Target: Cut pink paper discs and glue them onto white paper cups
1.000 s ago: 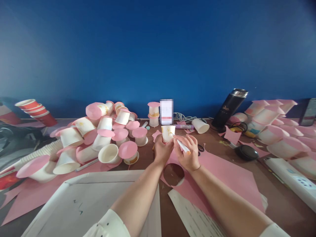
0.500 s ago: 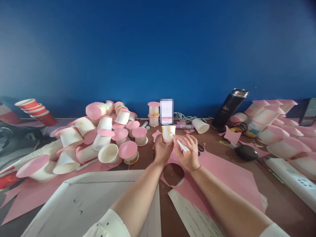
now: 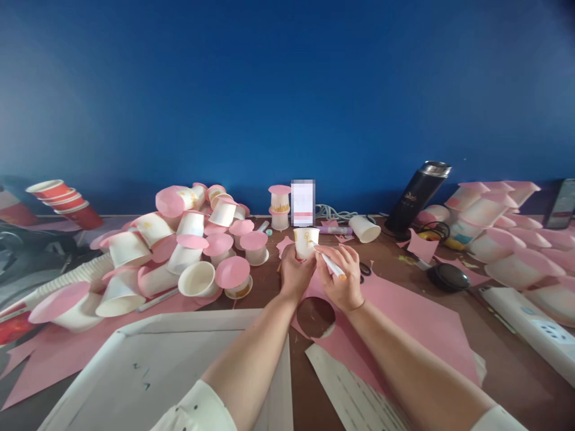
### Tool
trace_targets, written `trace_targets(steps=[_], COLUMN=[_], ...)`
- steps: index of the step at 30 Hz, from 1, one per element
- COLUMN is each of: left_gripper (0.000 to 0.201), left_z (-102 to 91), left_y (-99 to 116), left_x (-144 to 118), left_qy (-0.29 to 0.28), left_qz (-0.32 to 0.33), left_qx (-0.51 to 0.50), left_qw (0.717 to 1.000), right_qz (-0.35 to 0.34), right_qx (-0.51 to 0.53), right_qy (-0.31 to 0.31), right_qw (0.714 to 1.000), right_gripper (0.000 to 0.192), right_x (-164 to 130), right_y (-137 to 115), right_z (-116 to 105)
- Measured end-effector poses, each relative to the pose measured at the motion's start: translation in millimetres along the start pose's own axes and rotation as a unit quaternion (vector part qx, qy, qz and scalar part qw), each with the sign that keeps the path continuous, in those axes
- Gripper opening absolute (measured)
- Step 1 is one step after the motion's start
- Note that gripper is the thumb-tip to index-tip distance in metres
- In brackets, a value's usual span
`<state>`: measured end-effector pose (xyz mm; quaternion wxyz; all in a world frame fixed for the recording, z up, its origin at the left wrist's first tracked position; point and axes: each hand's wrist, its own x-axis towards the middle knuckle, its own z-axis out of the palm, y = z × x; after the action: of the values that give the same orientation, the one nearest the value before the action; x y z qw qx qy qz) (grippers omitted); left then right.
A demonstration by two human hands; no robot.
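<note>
Paper cup (image 3: 306, 241) gripped in left hand (image 3: 294, 276); right hand (image 3: 342, 276) presses marker (image 3: 331, 264) against it

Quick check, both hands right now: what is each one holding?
Left hand: closed around a white paper cup, held upright.
Right hand: closed on a white marker, its tip at the cup's side.

Legible text: none. Black flask (image 3: 417, 194), upper right of frame: pale logo, too small to read. White sheet (image 3: 354, 398), bottom centre: printed lines, illegible. Card (image 3: 302, 203), centre: blurred.
</note>
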<state>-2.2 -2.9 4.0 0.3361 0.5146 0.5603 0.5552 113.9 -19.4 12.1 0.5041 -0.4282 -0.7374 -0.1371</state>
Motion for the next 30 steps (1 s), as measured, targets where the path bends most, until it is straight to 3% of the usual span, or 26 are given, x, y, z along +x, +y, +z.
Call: trace_targets(steps=[30], left_gripper=[0.025], left_z=[0.8], left_y=[-2.5], left_x=[-0.4], left_qy=[0.009], left_qz=[0.015], left_qx=[0.011], left_qw=[1.0], right_qz=[0.001], right_qx=[0.005], right_qy=[0.007], right_qw=[1.0], right_gripper=[0.018], right_x=[-1.2], right_y=[0.1], right_z=[0.7])
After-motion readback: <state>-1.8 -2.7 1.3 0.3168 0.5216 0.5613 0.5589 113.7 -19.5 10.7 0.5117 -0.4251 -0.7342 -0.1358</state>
